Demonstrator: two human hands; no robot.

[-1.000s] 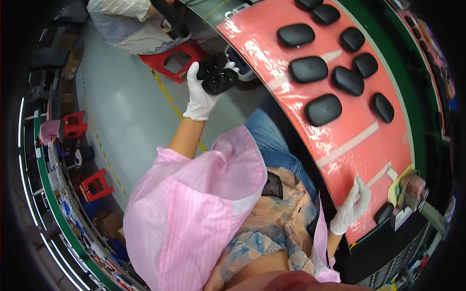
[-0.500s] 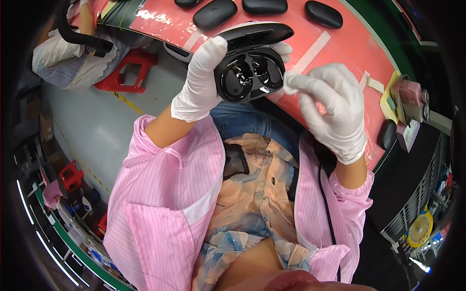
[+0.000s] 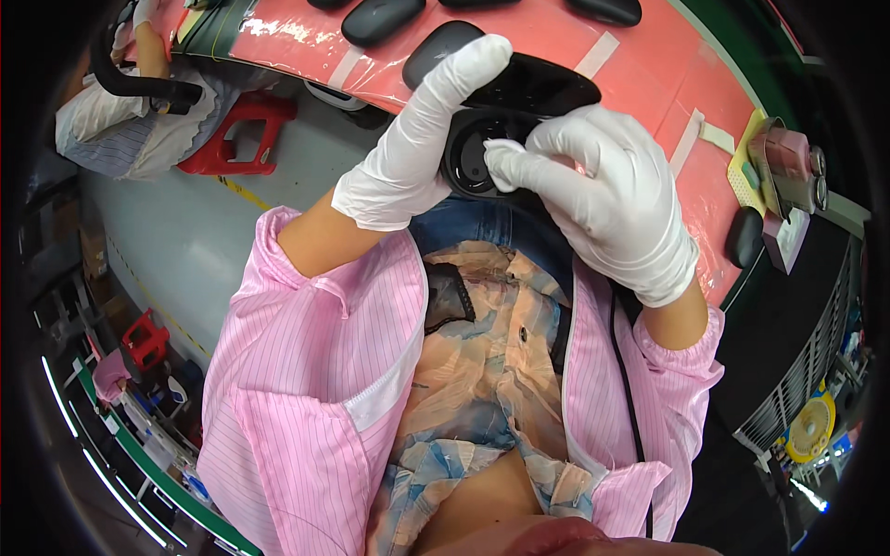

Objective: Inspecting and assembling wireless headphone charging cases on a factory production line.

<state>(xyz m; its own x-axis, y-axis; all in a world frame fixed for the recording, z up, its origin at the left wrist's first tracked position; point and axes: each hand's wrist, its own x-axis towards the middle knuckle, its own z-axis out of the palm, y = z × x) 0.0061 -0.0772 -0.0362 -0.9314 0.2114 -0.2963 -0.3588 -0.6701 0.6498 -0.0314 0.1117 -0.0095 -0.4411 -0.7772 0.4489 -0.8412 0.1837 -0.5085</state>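
My left hand (image 3: 403, 139), in a white glove, grips an open black earbud case (image 3: 456, 165) above the near edge of the table. Its thumb lies across the raised glossy lid (image 3: 552, 85). One rounded well with glossy black inside shows; the other is hidden behind my right hand (image 3: 612, 185). That hand, gloved in white too, is closed, with thumb and forefinger pinched on a small white wad (image 3: 503, 165), cloth-like, pressed at the inside of the case. Whether the wad touches an earbud I cannot tell.
Several closed black cases (image 3: 383, 20) lie along the far side of the red-covered table (image 3: 649, 102). Another dark case (image 3: 743, 236) rests at the right edge by a small box (image 3: 786, 239) and a pink-filled bottle (image 3: 786, 174). A co-worker sits at left near a red stool (image 3: 246, 139).
My right hand has moved left, bringing the white wad from beside the case into it. The case has tilted and shifted slightly right, and my left thumb now lies over the lid.
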